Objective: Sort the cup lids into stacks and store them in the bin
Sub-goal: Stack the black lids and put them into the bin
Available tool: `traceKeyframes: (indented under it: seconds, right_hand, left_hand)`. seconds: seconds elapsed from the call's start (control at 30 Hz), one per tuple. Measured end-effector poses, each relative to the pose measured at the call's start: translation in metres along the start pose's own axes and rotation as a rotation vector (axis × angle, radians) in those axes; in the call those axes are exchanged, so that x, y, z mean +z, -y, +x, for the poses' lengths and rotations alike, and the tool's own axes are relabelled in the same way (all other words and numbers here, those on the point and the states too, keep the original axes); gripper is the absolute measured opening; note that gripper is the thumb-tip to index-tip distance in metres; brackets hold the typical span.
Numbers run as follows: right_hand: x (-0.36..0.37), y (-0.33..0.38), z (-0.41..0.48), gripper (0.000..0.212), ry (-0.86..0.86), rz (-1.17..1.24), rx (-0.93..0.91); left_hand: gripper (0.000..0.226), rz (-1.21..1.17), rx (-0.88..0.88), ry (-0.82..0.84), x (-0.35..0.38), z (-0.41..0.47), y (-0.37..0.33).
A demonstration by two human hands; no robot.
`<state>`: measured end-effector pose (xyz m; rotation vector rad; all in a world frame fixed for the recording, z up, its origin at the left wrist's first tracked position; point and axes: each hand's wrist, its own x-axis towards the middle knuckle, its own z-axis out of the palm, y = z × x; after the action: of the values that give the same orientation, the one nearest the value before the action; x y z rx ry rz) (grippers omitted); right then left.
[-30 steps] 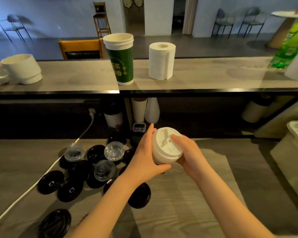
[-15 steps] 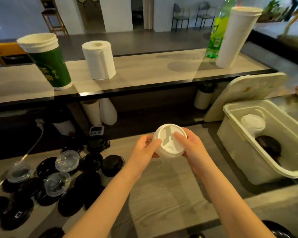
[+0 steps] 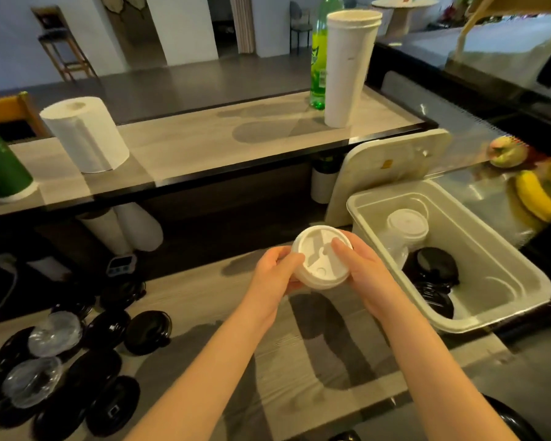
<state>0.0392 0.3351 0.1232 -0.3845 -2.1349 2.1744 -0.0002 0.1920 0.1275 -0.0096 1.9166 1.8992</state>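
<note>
White lids [image 3: 321,261] sit stacked between our hands — left hand [image 3: 275,272] and right hand [image 3: 365,272] both wrapped around the stack, fingers closed on its rim. We hold it above the counter [image 3: 229,338], just left of the bin [image 3: 503,291] — black lids [image 3: 431,272] lie inside.

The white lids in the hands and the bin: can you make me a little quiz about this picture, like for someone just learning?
1. True or false: both hands grip the white lid stack.
2. What lies inside the bin? A) only clear lids B) a white lid stack and black lids C) a banana
3. Fill in: the loose black lids on the counter lie to the person's ____ side.

Key
1. True: the left hand and right hand hold it between them.
2. B: a white stack and black lids.
3. Left.
</note>
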Motion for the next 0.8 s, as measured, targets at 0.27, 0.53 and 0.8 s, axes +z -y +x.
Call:
traceKeyframes:
  seconds: [0.27, 0.53, 0.8]
  right_hand:
    - [-0.085, 0.008, 0.015, 0.049, 0.023, -0.165, -0.039]
    - [-0.156, -0.002, 0.027, 0.045, -0.010, 0.023, -0.064]
    - [-0.193, -0.007, 0.033, 0.040, 0.007, -0.097, -0.111]
  left_hand:
    - [0.025, -0.047, -0.034, -0.052, 0.077, 0.030, -0.009]
    - [0.020, -0.023, -0.056, 0.067, 0.148, 0.055, -0.014]
    - [0.023, -0.058, -0.031, 0.132, 0.178, 0.067, -0.010]
